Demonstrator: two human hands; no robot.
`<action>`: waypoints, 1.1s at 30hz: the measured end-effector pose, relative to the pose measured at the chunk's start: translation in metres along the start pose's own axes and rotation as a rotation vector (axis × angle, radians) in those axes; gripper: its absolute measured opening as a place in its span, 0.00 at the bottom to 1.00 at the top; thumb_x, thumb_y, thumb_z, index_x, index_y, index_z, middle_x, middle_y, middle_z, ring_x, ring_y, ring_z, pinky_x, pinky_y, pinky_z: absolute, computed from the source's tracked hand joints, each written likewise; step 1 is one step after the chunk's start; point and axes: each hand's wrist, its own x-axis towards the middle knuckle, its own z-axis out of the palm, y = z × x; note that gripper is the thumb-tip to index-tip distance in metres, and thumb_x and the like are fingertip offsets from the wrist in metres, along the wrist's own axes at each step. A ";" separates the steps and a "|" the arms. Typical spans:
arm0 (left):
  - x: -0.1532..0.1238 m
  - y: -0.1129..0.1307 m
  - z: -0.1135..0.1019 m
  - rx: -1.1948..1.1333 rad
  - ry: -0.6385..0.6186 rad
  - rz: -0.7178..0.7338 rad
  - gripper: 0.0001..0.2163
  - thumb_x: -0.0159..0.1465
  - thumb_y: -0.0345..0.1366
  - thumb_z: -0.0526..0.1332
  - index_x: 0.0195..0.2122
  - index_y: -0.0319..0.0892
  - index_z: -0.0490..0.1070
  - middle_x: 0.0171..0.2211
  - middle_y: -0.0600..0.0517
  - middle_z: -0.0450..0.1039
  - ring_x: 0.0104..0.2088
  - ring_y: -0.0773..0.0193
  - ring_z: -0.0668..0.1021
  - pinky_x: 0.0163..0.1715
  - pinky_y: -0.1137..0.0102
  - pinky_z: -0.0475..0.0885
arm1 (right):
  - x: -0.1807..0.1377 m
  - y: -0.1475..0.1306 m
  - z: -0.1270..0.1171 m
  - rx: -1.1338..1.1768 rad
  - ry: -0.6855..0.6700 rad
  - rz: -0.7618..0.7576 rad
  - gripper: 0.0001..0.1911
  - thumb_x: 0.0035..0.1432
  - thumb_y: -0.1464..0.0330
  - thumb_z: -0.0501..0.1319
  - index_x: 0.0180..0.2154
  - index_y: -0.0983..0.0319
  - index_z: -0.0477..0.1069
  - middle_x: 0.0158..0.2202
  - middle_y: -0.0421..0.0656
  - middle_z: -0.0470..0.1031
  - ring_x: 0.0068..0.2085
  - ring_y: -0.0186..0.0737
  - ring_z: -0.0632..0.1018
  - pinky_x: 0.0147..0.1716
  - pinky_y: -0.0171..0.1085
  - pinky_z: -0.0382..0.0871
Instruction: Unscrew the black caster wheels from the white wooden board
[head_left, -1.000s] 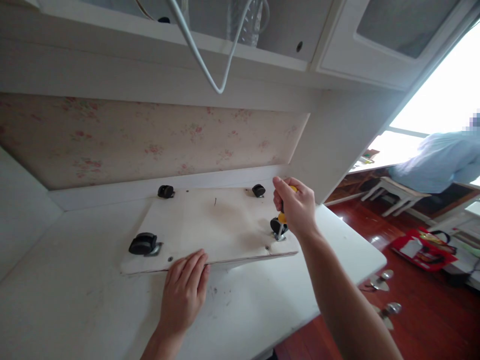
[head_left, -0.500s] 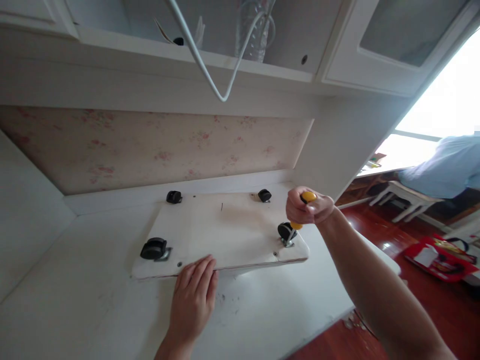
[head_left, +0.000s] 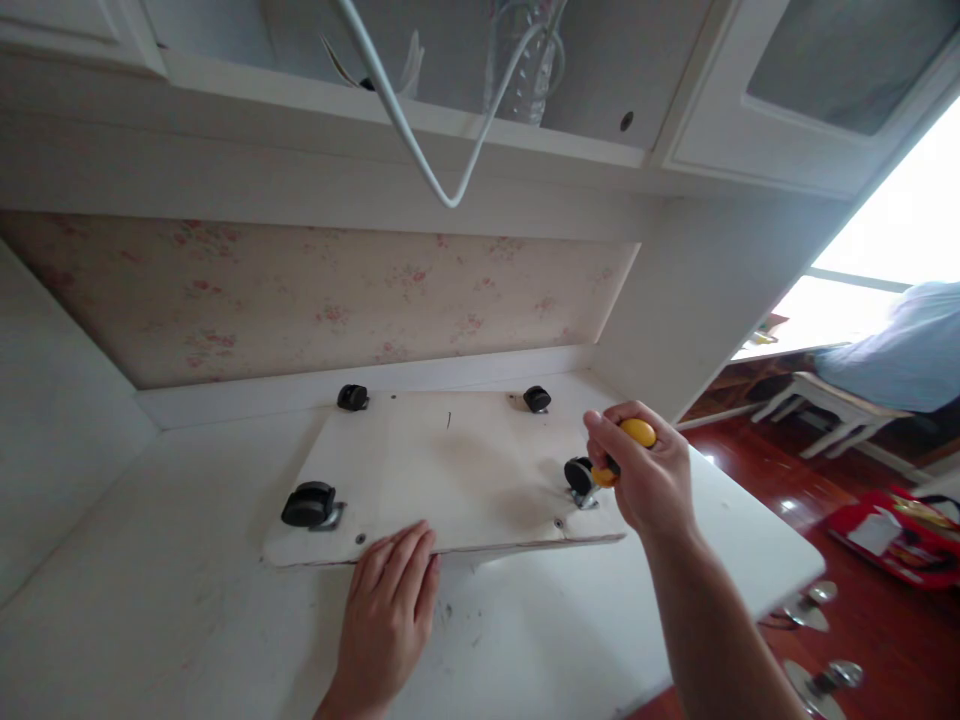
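A white board (head_left: pixel 450 470) lies flat on a white desk (head_left: pixel 187 620), with small black caster wheels at its corners. My right hand (head_left: pixel 645 475) is closed round a yellow-handled screwdriver (head_left: pixel 626 445), whose tip points down at the near right caster (head_left: pixel 579 478). My left hand (head_left: pixel 390 610) lies flat with fingers stretched out, its fingertips pressing the board's near edge. The other casters sit at the near left (head_left: pixel 309 504), far left (head_left: pixel 352 397) and far right (head_left: pixel 537 399).
A floral back panel (head_left: pixel 337 300) and an overhead cabinet (head_left: pixel 787 90) close in the desk. A white cable (head_left: pixel 442 170) hangs in a loop above. To the right are a red wooden floor, a red bag (head_left: pixel 892 540) and a person in a blue top (head_left: pixel 892 345).
My right hand has turned on the screwdriver handle at the near right caster, wrist rolling over and back. The view has shifted slightly. My left hand stays on the board's edge.
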 end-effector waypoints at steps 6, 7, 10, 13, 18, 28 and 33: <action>-0.001 -0.001 0.000 0.002 -0.014 0.005 0.15 0.64 0.28 0.61 0.52 0.38 0.70 0.48 0.45 0.77 0.47 0.58 0.76 0.51 0.60 0.67 | 0.059 0.008 -0.025 0.257 -1.057 0.351 0.16 0.44 0.62 0.72 0.24 0.61 0.66 0.17 0.35 0.67 0.16 0.29 0.64 0.14 0.30 0.57; -0.001 -0.001 0.000 0.000 -0.013 0.004 0.15 0.64 0.28 0.62 0.52 0.38 0.70 0.48 0.45 0.77 0.47 0.58 0.76 0.51 0.60 0.67 | 0.068 0.012 -0.025 0.296 -1.186 0.380 0.17 0.43 0.61 0.72 0.24 0.61 0.66 0.17 0.35 0.67 0.15 0.28 0.64 0.13 0.30 0.57; -0.001 -0.001 0.001 0.000 -0.016 0.010 0.15 0.64 0.28 0.62 0.52 0.38 0.70 0.48 0.45 0.77 0.47 0.57 0.76 0.51 0.60 0.67 | 0.078 0.027 -0.020 0.360 -1.339 0.425 0.17 0.42 0.62 0.72 0.24 0.61 0.66 0.17 0.35 0.66 0.14 0.28 0.63 0.11 0.29 0.54; -0.001 -0.002 0.002 0.012 -0.017 0.020 0.15 0.63 0.28 0.63 0.52 0.37 0.70 0.48 0.45 0.77 0.47 0.57 0.76 0.51 0.59 0.67 | 0.066 0.032 -0.018 0.328 -1.124 0.402 0.17 0.41 0.63 0.72 0.23 0.61 0.65 0.15 0.32 0.62 0.14 0.27 0.59 0.11 0.29 0.50; 0.000 -0.003 0.004 0.008 -0.001 0.020 0.15 0.63 0.28 0.63 0.51 0.37 0.71 0.48 0.44 0.77 0.47 0.56 0.77 0.50 0.59 0.67 | 0.023 0.023 -0.028 0.136 -0.556 0.154 0.13 0.47 0.67 0.71 0.24 0.60 0.67 0.18 0.34 0.64 0.18 0.30 0.63 0.16 0.32 0.53; 0.000 -0.002 0.003 0.011 -0.016 0.013 0.15 0.64 0.28 0.62 0.52 0.39 0.70 0.48 0.44 0.78 0.46 0.56 0.77 0.50 0.59 0.68 | -0.006 -0.008 -0.026 -0.144 -0.441 0.068 0.10 0.49 0.65 0.71 0.27 0.60 0.71 0.23 0.38 0.69 0.24 0.34 0.68 0.21 0.35 0.60; -0.002 -0.002 0.003 0.032 -0.013 0.027 0.15 0.64 0.28 0.62 0.52 0.39 0.70 0.48 0.45 0.77 0.46 0.56 0.77 0.50 0.59 0.68 | 0.051 -0.008 -0.033 0.014 -1.047 0.312 0.14 0.47 0.62 0.71 0.27 0.62 0.69 0.21 0.37 0.69 0.22 0.32 0.68 0.21 0.34 0.61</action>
